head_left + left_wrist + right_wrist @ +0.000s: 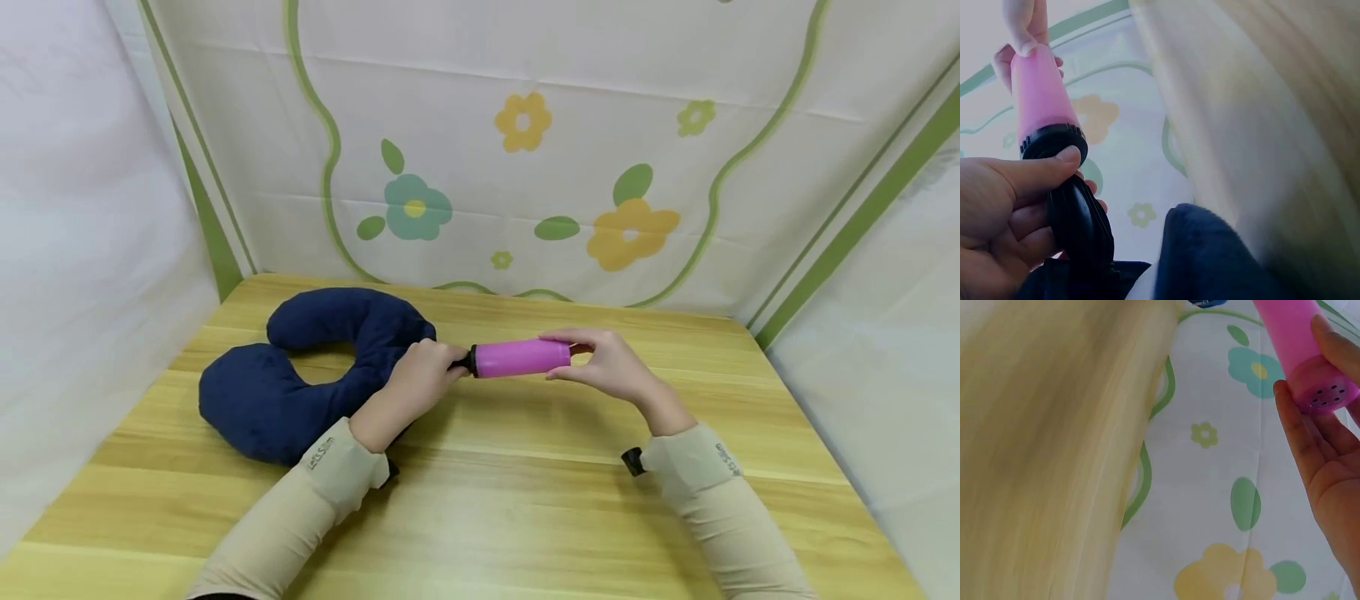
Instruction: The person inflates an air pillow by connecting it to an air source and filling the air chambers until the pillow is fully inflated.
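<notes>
A pink hand pump point(517, 358) with a black end piece lies nearly level between both hands above the table. My left hand point(422, 375) grips its black end, thumb laid against the ribbed black collar point(1054, 140). At the other end, my right hand point(611, 367) pinches the pink barrel between thumb and fingers. The right wrist view shows small holes in that pink end face point(1329, 395). A navy U-shaped neck pillow point(255, 400) rests on the table, its right part overlapped by my left hand and forearm in the head view.
The wood-grain table point(510, 517) reaches back to a white cloth point(465, 108) printed with flowers and green wavy lines. More white cloth point(900, 275) hangs at both sides. A small black device point(633, 461) sits at my right wrist.
</notes>
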`<state>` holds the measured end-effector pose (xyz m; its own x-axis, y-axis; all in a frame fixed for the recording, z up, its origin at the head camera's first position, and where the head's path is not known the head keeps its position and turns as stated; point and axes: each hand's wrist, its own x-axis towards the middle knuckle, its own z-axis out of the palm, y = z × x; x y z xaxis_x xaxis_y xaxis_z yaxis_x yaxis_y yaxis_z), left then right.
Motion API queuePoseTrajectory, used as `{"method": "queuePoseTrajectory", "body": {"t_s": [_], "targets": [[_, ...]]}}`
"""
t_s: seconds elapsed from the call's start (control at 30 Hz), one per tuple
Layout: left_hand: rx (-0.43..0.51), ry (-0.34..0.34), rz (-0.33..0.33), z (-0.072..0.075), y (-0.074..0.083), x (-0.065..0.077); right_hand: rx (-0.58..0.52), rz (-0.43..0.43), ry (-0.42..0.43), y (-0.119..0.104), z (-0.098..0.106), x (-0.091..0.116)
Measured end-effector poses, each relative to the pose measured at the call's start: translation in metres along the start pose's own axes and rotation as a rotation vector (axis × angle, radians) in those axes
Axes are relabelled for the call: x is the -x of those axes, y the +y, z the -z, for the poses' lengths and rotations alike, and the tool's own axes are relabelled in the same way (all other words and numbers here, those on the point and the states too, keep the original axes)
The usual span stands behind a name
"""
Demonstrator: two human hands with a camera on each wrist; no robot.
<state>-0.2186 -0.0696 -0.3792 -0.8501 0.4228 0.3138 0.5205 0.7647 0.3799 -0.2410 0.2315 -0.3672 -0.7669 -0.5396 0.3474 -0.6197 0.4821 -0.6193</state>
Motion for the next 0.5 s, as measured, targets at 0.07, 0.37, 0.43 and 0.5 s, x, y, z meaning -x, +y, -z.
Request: {"method": "queuePoseTrajectory", "body": {"t_s": [0.07,0.37,0.43,0.5], "targets": [[0.013,-0.008,-0.001,0.002,-0.001,0.0,-0.008,-0.034,0.01,0.004,0.008,0.005],[-0.028,0.018,-0.008,0.001,0.001,0.003,-0.016,-0.077,0.067,0.006,0.02,0.021],[-0.045,0.035,-0.031,-0.001,0.002,0.003,0.004,-0.021,0.043,-0.001,0.01,0.015],[-0.053,0.05,-0.039,-0.003,0.003,0.003,0.021,0.037,0.021,-0.007,0.001,0.01]]}}
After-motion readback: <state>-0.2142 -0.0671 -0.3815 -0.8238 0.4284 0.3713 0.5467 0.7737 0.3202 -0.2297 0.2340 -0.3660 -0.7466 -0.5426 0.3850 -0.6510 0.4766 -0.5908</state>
